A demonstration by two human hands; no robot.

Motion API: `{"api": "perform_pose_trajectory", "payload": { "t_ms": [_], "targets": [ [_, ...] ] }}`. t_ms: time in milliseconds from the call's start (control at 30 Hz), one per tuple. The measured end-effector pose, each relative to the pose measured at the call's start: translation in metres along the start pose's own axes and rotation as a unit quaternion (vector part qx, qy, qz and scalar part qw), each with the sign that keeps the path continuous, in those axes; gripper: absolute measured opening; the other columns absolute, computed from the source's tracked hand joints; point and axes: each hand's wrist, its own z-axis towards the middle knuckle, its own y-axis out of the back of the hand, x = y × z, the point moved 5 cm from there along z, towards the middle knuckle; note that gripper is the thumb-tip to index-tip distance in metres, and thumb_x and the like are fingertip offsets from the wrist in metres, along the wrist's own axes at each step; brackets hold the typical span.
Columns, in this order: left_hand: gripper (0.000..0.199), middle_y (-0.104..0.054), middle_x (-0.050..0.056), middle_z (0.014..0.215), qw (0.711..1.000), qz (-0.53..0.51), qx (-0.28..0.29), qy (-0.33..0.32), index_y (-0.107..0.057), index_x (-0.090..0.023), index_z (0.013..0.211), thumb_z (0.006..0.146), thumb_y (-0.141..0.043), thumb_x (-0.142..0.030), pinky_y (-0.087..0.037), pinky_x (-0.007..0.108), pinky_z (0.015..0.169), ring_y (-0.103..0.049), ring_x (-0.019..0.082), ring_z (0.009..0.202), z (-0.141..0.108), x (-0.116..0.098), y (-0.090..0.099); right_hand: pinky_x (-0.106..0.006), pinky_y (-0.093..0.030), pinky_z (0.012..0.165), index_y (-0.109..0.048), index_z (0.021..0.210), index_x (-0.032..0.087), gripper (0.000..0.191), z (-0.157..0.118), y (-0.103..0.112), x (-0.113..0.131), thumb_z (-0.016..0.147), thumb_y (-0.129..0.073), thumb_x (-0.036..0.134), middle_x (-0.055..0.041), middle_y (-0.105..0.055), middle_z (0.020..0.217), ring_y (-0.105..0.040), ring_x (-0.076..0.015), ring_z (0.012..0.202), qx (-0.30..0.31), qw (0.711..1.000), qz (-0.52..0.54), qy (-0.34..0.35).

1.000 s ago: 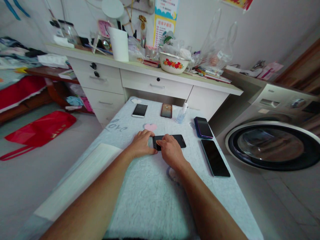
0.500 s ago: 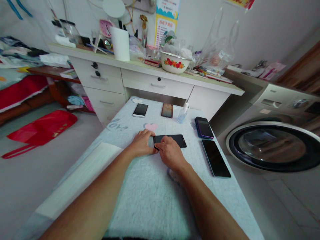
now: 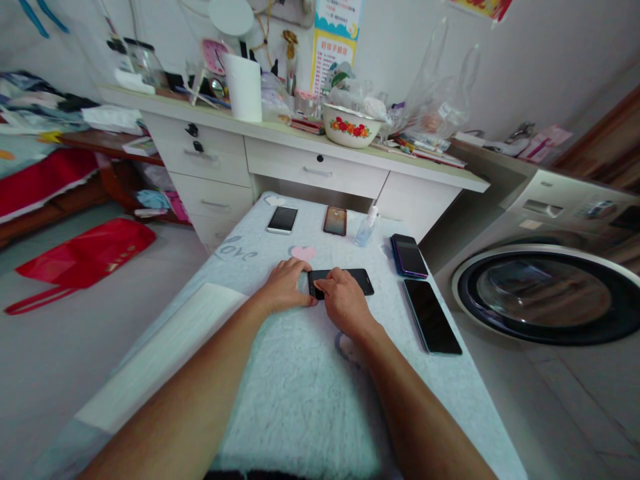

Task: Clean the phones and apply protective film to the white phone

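Black phone (image 3: 359, 281): one, lying flat and crosswise on the counter (image 3: 290, 407), screen up; landmark for all places below.

Left hand (image 3: 286, 288): at the phone's left end; grip set around that end, thumb by the near corner, forefinger by the far corner.

Right hand (image 3: 347, 300): over the phone's middle, covering part of the screen; fingers folded, tips directed at the left part of the glass. Whether this grip pinches anything small, one cannot tell.

Pink heart (image 3: 303, 253): cloth print, just beyond the phone's left end.

Brown item with dark rim (image 3: 335, 220): phone-shaped, beyond the black phone.

Spray bottle (image 3: 367, 228): clear, bluish contents, white top, upright beyond the phone's right end.

White phone (image 3: 283, 219): dark screen up, beyond the black phone and to its left.

Purple-edged phone (image 3: 409, 255): to the black phone's right, slightly farther off.

Large phone (image 3: 433, 317): dark screen up, to the black phone's right and nearer the person.

Pale strip (image 3: 165, 353): flat, left of the black phone and nearer the person, partly behind the left forearm.

White drawer unit (image 3: 320, 167): well beyond the black phone, bearing a flowered bowl (image 3: 351, 127).

Washing machine (image 3: 533, 220): well to the black phone's right.
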Motion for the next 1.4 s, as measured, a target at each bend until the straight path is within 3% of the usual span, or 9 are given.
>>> {"api": "perform_pose_trajectory", "payload": {
  "t_ms": [1400],
  "targets": [
    [0.062,-0.055,0.008,0.115,1.0,-0.005,-0.013,0.002,-0.055,-0.02,0.107,0.053,-0.076,-0.041,-0.041,0.04,0.092,-0.051,0.03,0.108,0.0014,0.0024,-0.002,-0.028,-0.033,0.075,-0.069,0.099,0.021,0.027,-0.0004,-0.0006,0.0018,0.089,-0.044,0.014,-0.0069,-0.057,0.094,-0.048,-0.0186,0.085,-0.004,1.0,-0.021,0.01]
  ]
}}
